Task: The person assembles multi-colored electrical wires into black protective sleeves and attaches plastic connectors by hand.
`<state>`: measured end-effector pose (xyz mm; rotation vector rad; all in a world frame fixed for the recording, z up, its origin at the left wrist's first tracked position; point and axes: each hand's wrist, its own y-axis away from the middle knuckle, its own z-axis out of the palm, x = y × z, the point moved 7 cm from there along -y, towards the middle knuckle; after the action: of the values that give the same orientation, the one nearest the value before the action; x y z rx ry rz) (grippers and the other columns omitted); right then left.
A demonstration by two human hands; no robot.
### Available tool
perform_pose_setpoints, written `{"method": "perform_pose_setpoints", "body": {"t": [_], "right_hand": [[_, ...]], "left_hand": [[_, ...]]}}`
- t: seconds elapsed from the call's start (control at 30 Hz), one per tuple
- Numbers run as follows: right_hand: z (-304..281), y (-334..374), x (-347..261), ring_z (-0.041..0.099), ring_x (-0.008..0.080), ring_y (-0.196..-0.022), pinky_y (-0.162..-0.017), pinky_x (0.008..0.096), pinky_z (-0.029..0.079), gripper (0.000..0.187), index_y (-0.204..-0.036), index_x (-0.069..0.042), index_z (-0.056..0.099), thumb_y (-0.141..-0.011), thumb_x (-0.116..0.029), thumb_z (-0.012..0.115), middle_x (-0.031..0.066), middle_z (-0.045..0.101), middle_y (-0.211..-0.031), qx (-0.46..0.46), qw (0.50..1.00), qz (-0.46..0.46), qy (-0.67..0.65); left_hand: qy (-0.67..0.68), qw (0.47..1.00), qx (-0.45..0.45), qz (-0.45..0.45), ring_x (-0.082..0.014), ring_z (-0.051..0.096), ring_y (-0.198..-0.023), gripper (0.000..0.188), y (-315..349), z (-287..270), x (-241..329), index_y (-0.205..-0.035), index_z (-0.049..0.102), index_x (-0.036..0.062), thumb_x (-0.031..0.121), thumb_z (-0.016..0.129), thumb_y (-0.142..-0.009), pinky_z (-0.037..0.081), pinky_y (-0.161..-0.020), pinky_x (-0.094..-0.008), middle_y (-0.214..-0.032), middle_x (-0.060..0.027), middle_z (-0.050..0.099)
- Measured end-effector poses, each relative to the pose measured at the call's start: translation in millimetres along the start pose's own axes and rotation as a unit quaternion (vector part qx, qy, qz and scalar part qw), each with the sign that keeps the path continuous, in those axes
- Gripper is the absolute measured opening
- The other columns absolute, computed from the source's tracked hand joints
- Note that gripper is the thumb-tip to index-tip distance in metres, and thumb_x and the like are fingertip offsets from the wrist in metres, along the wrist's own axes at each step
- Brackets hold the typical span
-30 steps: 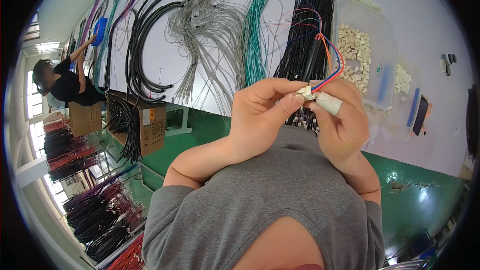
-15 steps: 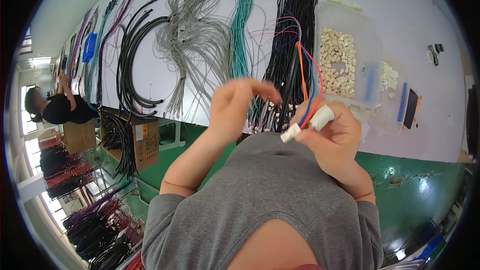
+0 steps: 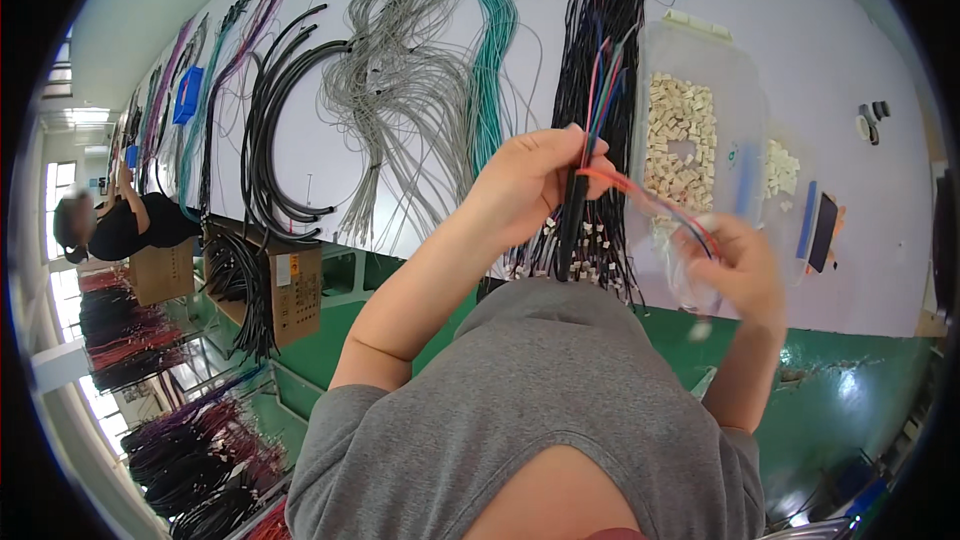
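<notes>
My left hand (image 3: 530, 185) is closed, thumb and fingers pinching a bundle of thin wires (image 3: 600, 105) where it meets a black sleeve (image 3: 573, 225). From there orange, red and blue wires (image 3: 640, 192) stretch rightward into my right hand (image 3: 752, 270). That hand is smeared by motion, its fingers bent around the wires. Below it hangs a small pale blurred piece (image 3: 700, 328), too unclear to name for certain. Behind my left hand, black cables (image 3: 600, 30) lie on the table, with several white connectors (image 3: 590, 255) at their near ends.
A clear plastic bin (image 3: 740, 70) of cream connectors (image 3: 680, 130) stands right of the black cables. Grey wires (image 3: 400, 90), teal wires (image 3: 495, 40) and thick black tubes (image 3: 250, 130) lie leftward. A person (image 3: 140, 225) works at far left, near cardboard boxes (image 3: 296, 290).
My left hand, raised with nothing visible in it before, has moved right and taken hold of the wire bundle. My right hand has swung right, drawing the coloured wires out sideways.
</notes>
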<state>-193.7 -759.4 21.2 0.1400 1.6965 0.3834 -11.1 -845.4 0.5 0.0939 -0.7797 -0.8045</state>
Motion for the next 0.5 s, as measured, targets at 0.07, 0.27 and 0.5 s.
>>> {"method": "perform_pose_setpoints", "body": {"t": [0.07,0.27,0.5], "right_hand": [[-26.3,-0.4,-20.5,0.050,0.0079,-0.069,-0.062,0.0229,0.041,0.021,-0.090,-0.001,0.055,-0.070,-0.003,0.057,0.0035,0.055,-0.082,0.195,0.976,-0.082,0.055],[37.2,-21.2,-65.5,0.048,0.0059,-0.065,-0.058,0.0186,0.038,0.012,-0.083,0.001,0.059,-0.071,-0.003,0.058,0.0006,0.051,-0.072,0.115,0.977,-0.174,-0.051],[73.3,-34.2,-65.0,0.050,0.0039,-0.054,-0.046,0.0162,0.036,0.007,-0.069,0.001,0.055,-0.072,-0.003,0.059,0.0009,0.050,-0.062,0.046,0.976,-0.102,-0.186]], "left_hand": [[-0.050,0.998,0.044,0.019,-0.0179,0.057,-0.070,0.020,21.7,11.9,3.7,-0.093,0.053,-0.0063,0.009,0.051,-0.080,0.046,-0.067,-0.0285,-0.078,-0.0119,0.059],[-0.098,0.993,0.011,0.070,-0.0187,0.056,-0.075,0.017,51.5,31.2,-0.4,-0.092,0.055,-0.0048,0.007,0.051,-0.079,0.044,-0.071,-0.0307,-0.079,-0.0134,0.059],[-0.101,0.988,-0.007,0.115,-0.0142,0.057,-0.079,0.016,60.2,34.3,3.6,-0.095,0.053,-0.0035,0.001,0.048,-0.080,0.046,-0.072,-0.0253,-0.084,-0.0114,0.059]]}}
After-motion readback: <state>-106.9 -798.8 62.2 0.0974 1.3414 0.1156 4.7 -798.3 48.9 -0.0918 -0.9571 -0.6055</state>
